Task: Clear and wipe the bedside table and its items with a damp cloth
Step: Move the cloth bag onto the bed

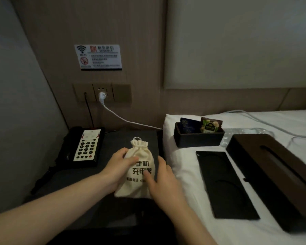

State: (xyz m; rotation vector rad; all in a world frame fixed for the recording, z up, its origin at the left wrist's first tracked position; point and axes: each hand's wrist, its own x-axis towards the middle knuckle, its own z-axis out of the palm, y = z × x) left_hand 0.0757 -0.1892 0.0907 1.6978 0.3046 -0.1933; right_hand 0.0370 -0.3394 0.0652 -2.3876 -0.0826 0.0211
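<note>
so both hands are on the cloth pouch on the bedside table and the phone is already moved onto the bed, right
Not quite. The head view shows the telephone still on the bedside table, left of the drawstring pouch. The rest holds: the left hand and right hand are both on the pouch on the table.

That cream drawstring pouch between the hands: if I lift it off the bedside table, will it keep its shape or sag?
The pouch looks like soft cloth gathered at a drawstring neck, so it will probably sag around its contents. It bulges, so something solid is likely inside; expect some weight low down. The left hand and right hand support both sides, which should steady it.
</note>
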